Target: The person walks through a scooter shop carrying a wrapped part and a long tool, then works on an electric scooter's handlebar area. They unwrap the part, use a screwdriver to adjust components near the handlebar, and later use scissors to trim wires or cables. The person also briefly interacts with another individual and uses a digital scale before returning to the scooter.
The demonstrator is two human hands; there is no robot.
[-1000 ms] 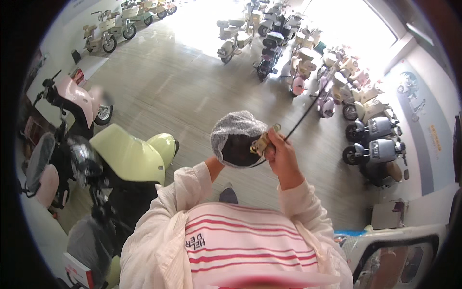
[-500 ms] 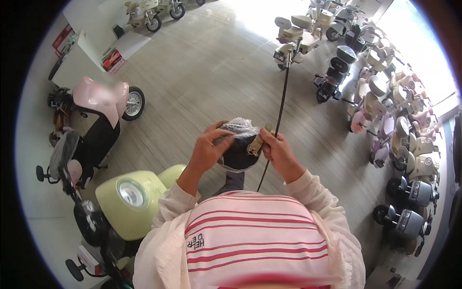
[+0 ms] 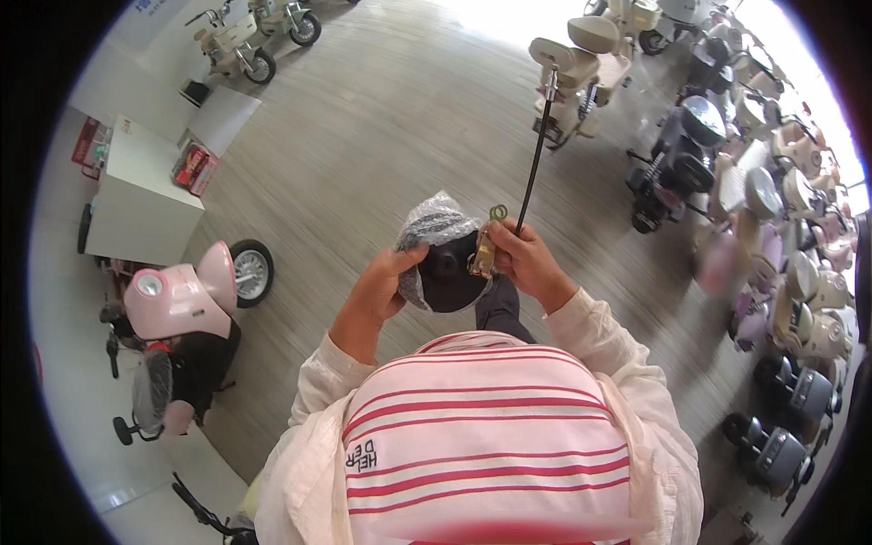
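Observation:
In front of my chest I hold a round, dish-shaped black part [image 3: 451, 289] with a raised middle. Crumpled clear plastic wrap [image 3: 436, 219] covers its far and left sides. My left hand [image 3: 386, 280] grips its left edge, thumb on top and fingers underneath. A brass-coloured metal piece [image 3: 484, 256] sits at the part's right edge, pinched by my right hand [image 3: 527, 259]. Just above that piece shows a small green coil [image 3: 498, 213]. From the right hand a black cable [image 3: 537, 163] runs up and away, ending in a silver-coloured tip; its other end is hidden.
A pink scooter [image 3: 177, 304] stands at the left, with a white cabinet [image 3: 145, 204] beyond it. Rows of scooters line the right side, with a beige one [image 3: 581, 77] ahead. Small light scooters [image 3: 234, 45] stand far left. Wood-look flooring [image 3: 363, 109] lies between.
My viewpoint has moved forward, and the pale green scooter at my left has almost left view. My left fingers have shifted from the plastic wrap to the part's left edge.

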